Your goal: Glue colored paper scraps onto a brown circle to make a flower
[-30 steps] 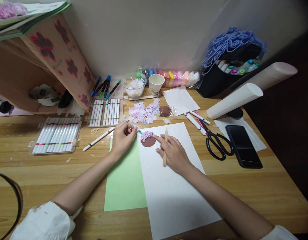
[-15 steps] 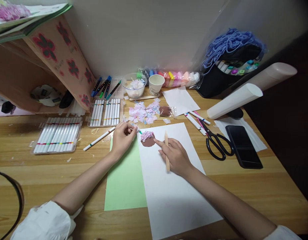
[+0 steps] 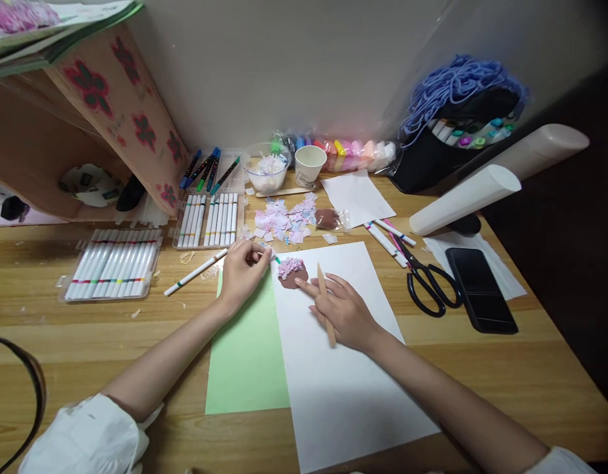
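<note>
A flattened brown clay disc [image 3: 297, 279] lies near the top of a white sheet of paper [image 3: 353, 388]. Pink and white paper scraps [image 3: 290, 266] cover its upper part. My right hand [image 3: 346, 309] grips a flat wooden craft stick [image 3: 329, 329] between its fingers, and its outstretched index fingertip rests on the clay's lower right. My left hand [image 3: 245, 273] is at the sheet's upper left corner, thumb and index finger pinched together beside a small green mark. Whatever sits in that pinch is too small to make out. Green paper [image 3: 247, 368] lies partly under the white sheet.
Loose paper scraps [image 3: 279, 220], a wrapped brown clay block [image 3: 328, 218], a paper cup [image 3: 310, 164] and a clear bowl [image 3: 267, 172] stand behind. Marker cases [image 3: 111, 266] are at left; black-handled scissors [image 3: 432, 283] and a phone [image 3: 481, 289] lie at right.
My right index finger has slid left from the clay's right edge onto its lower part. The craft stick has tilted, its top leaning left. My left hand has stayed nearly still.
</note>
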Available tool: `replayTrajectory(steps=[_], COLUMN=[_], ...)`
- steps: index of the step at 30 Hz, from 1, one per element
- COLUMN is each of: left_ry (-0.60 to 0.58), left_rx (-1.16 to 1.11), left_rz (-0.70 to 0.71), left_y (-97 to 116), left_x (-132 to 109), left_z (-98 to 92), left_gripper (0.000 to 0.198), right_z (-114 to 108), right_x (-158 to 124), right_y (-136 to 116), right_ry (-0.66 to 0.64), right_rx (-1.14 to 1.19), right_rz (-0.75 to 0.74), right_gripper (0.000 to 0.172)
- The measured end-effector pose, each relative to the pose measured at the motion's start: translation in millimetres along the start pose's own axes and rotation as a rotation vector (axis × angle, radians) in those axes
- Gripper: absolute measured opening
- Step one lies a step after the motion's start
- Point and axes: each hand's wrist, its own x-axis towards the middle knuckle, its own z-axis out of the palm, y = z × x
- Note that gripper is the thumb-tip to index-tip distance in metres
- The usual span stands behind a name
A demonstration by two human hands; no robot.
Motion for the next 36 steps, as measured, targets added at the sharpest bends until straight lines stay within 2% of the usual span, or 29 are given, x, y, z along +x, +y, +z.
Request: replayTrajectory(steps=[5, 10, 13, 18, 22, 27, 30, 36], left_ry=[0.0, 0.001, 0.0, 0.0, 0.002, -0.005, 0.0, -0.008], left_rx=[-0.003, -0.001, -0.001, 0.006, 0.005, 0.001, -0.001, 0.004], left_rz=[-0.004, -0.002, 0.003, 0.002, 0.001, -0.008, -0.003, -0.014], left_y=[-0.2, 0.0, -0.3, -0.3, 0.8, 1.1, 0.6, 0.5], left_x=[-0.5, 0.0, 0.3, 0.1, -0.1, 0.3, 0.5, 0.6], left_z=[-0.1, -0.1, 0.1, 0.1, -0.3, -0.4, -0.4, -0.8], left_gripper=[0.019, 0.019, 0.019, 0.019, 0.019, 0.019, 0.019, 0.02], right_z=[2.7, 2.4, 1.3, 2.2, 3.2, 3.8, 5.3, 6.7], right_x=[-0.2, -0.7, 1.5, 6.4, 6.0, 2.6, 1.5, 0.6], right_y=[0.0, -0.1, -0.8, -2.0, -1.2, 0.9, 1.5, 1.5], right_ry=[-0.036, -0.025, -0.096, -0.22, -0.19, -0.082, -0.016, 0.016], right_rx=[0.015, 0.032, 0.044, 0.082, 0.112, 0.134, 0.122, 0.147], right_rz=[0.025, -0.005, -0.017, -0.016, -0.008, -0.024, -0.033, -0.023], right_gripper=[0.045, 0.041, 0.034, 0.034, 0.025, 0.044, 0.046, 0.056])
